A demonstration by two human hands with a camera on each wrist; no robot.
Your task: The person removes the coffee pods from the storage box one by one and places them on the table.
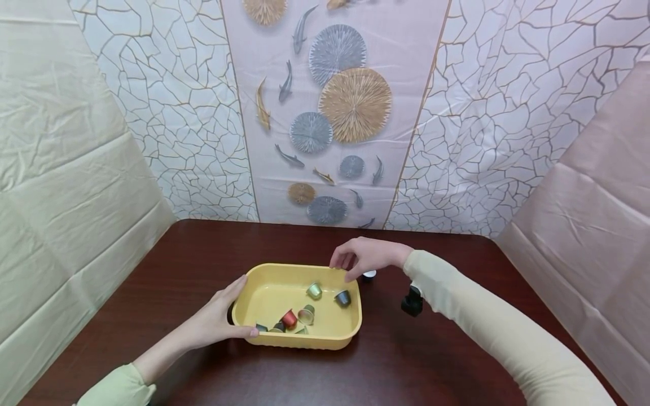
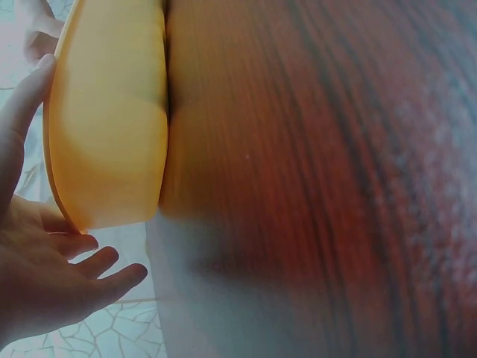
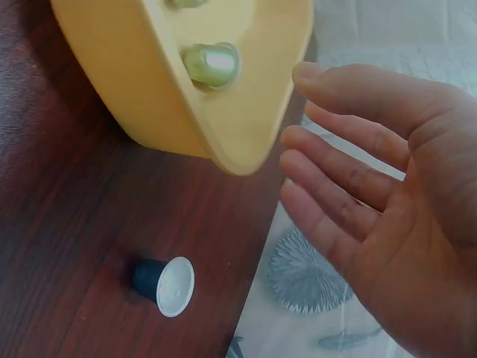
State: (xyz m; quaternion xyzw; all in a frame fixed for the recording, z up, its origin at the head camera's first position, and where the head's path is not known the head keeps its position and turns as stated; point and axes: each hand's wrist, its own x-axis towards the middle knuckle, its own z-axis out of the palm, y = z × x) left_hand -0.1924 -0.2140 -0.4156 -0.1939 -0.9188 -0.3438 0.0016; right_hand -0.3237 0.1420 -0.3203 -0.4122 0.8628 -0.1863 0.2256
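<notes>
A yellow plastic tray (image 1: 355, 321) with raised walls stands on the table, with several coffee capsules lying inside. Among them are a light green capsule (image 1: 314, 291), a dark grey-blue capsule (image 1: 343, 298), a red capsule (image 1: 289, 320) and an olive capsule (image 1: 306, 314). The near wall partly hides others. My left hand (image 1: 215, 320) grips the tray's left end, thumb over the near rim. Above the far right corner hovers my right hand (image 1: 370, 255), its fingers loosely bent and nothing held. Outside that corner, a dark capsule with a white lid (image 3: 175, 287) lies on its side on the table.
The dark wooden table (image 1: 203, 248) runs back to a patterned cloth wall (image 1: 203, 113). Pale cloth panels stand along the left and right sides. A small black device (image 1: 412, 301) is attached at the right wrist.
</notes>
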